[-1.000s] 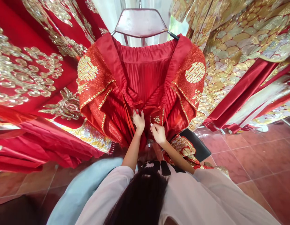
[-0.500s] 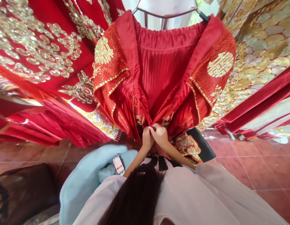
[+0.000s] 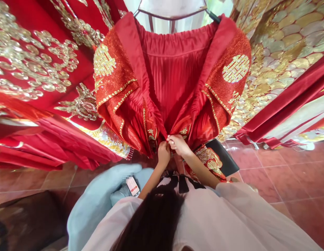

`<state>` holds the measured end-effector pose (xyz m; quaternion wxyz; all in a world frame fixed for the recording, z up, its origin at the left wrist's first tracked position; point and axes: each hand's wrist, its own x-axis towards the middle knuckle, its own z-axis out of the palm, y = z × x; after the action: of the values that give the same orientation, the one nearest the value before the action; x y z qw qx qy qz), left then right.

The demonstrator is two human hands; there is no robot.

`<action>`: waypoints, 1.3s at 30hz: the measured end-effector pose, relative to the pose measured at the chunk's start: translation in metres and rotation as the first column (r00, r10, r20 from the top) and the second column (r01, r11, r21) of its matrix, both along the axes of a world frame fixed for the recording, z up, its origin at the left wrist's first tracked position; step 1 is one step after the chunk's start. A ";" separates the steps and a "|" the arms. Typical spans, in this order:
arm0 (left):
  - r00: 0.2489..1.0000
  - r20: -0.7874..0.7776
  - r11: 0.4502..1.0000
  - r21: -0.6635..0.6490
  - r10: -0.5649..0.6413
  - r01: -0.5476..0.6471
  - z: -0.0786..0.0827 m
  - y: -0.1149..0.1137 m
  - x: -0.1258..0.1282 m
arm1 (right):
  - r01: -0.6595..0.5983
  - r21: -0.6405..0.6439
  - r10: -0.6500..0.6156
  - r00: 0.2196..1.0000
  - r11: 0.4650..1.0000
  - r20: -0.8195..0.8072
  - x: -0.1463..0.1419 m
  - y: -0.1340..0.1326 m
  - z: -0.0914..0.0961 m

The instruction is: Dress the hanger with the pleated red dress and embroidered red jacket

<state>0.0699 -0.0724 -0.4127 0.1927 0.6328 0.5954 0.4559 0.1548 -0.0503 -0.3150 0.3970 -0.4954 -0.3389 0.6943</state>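
Observation:
A red jacket [image 3: 175,73] with gold embroidery and round gold emblems on the shoulders hangs on a hanger [image 3: 172,8] in front of me. A pleated red lining shows between its open front edges. My left hand [image 3: 163,153] and my right hand [image 3: 179,144] are side by side at the point where the two front edges meet. Both hands are closed, pinching the red fabric there. What sits between the fingertips is hidden.
More red and gold embroidered garments [image 3: 38,69] hang at the left, and gold scale-patterned cloth [image 3: 282,45] at the right. A light blue garment with a tag [image 3: 104,195] lies at my lower left. A black seat [image 3: 221,157] stands behind my right arm on the red tiled floor [image 3: 290,181].
My hands have come together from slightly apart and drawn the jacket's two front edges closed at one point. The view has moved closer to the jacket.

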 end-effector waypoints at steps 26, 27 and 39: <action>0.983 -0.175 0.989 0.146 0.052 -0.026 0.071 0.059 -0.003 | 0.179 0.333 -0.113 0.971 0.926 -0.208 0.000 0.018 0.034; 0.980 -0.187 0.990 0.137 0.063 -0.038 0.070 0.058 -0.004 | 0.195 0.313 -0.127 0.966 0.929 -0.226 -0.003 0.020 0.032; 0.957 -0.255 0.986 0.128 0.137 -0.107 0.071 0.048 0.001 | 0.411 0.227 -0.353 0.900 0.883 -0.255 -0.029 0.045 0.097</action>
<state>0.0709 -0.0245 -0.3414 0.0473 0.6598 0.6267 0.4120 0.1255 -0.0048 -0.2182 0.6245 -0.4179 -0.2843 0.5954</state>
